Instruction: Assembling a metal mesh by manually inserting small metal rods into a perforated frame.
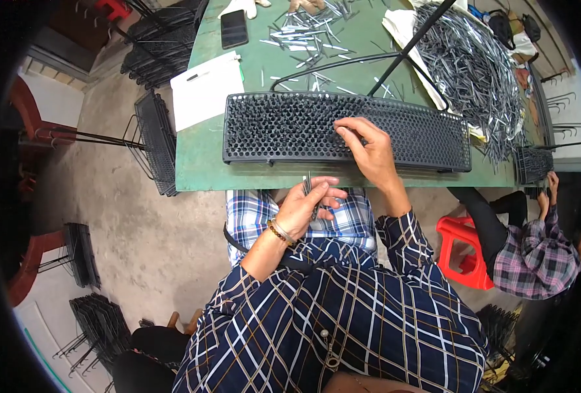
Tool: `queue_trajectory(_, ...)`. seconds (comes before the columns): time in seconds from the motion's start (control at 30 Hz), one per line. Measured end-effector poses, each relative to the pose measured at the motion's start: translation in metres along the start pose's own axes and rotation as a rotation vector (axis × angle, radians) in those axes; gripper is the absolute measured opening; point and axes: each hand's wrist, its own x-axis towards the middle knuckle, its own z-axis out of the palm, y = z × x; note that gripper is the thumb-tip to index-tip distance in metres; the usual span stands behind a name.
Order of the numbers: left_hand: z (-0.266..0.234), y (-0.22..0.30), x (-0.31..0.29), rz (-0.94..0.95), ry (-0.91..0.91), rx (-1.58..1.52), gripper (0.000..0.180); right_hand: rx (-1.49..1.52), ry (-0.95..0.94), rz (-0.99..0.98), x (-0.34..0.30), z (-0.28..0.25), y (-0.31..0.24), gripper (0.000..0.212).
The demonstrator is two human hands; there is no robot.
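A long black perforated metal rack (428,134) lies across the near part of the green table (202,160), with a black wire handle rising behind it. Many of its holes in the left and middle part look filled with dark pins. My right hand (374,154) is over the middle of the rack, thumb and forefinger pinched at its surface; what they hold is too small to make out. Just below the table's front edge, my left hand (297,208) holds several thin metal pins (308,179) between thumb and fingers, its other fingers loosely curled.
Loose silvery pins (310,39) are scattered behind the rack. A large heap of pins (467,72) lies on white sacking at the right. A phone (234,29) and white paper (208,92) sit left. Black racks (154,141) stand beside the table. Another person (532,259) works right, near a red stool (464,252).
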Motion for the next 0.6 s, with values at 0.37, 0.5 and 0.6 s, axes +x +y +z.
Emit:
queue_trajectory(0.37,0.002,0.003,-0.001,-0.053,-0.023,-0.036,0.031,0.190,0.015,0.187,-0.002,-0.001,0.013,0.015)
queue_trajectory(0.5,0.003,0.004,-0.002,-0.063,-0.020,-0.027,0.031,0.196,-0.014,0.167,0.000,-0.004,0.015,0.015)
queue_trajectory(0.6,0.004,0.004,-0.001,-0.077,-0.022,-0.031,0.031,0.147,-0.069,0.108,0.002,-0.007,0.014,0.015)
